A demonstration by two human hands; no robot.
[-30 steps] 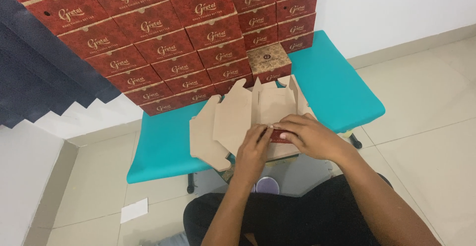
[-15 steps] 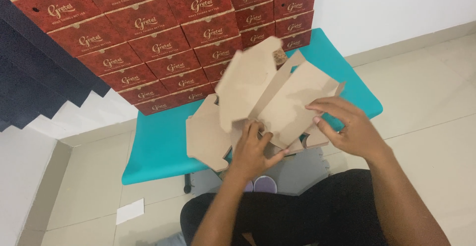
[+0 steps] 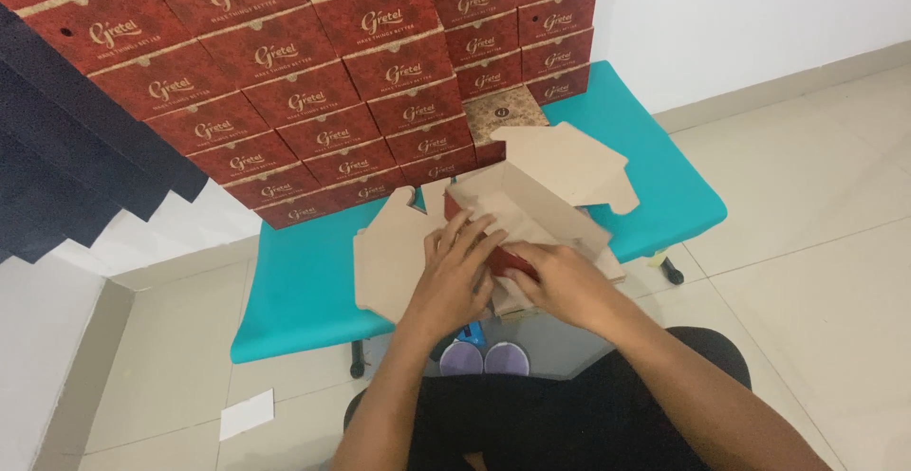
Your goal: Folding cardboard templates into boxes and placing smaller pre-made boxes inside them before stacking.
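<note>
Box wall behind — bench left free.

Stacked red boxes, teal bench — white paper scrap on tiled floor

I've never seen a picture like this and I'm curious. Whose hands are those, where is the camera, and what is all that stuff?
The camera sits on a person's head and looks down, so you see their own arms. The left hand and right hand both press on a brown cardboard box that is unfolded, with its flaps spread open. It rests on a teal bench. Behind it stands a tall stack of red boxes. A white paper scrap lies on the tiled floor.
</note>
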